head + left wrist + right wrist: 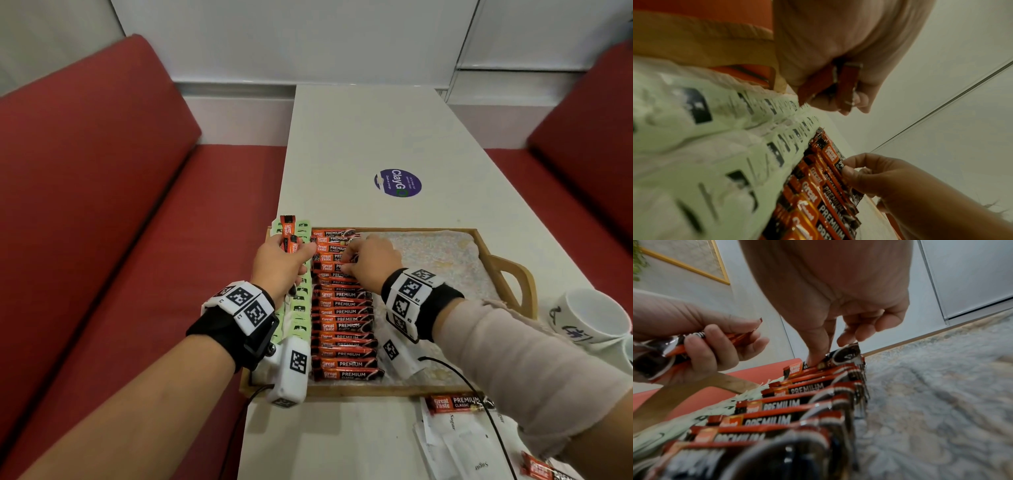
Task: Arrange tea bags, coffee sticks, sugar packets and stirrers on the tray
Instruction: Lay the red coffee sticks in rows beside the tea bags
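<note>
A wooden tray (411, 229) lined with patterned cloth holds a column of green tea bags (299, 310) at its left and a long row of red-and-black coffee sticks (344, 311) beside them. My left hand (293, 251) hovers over the tea bags' far end and grips two spare coffee sticks (287, 228) upright; the sticks (838, 84) also show in the left wrist view. My right hand (351, 257) is at the far end of the row, and its thumb and fingers (818, 344) pinch one coffee stick (840, 357) there. The right half of the tray is bare cloth.
On the white table near me lie white sugar packets (455, 442), a loose coffee stick (455, 402) and another (537, 467) at the bottom right. White cups (596, 318) stand right of the tray handle (513, 274). A purple sticker (397, 183) lies farther away. Red benches (102, 205) flank the table.
</note>
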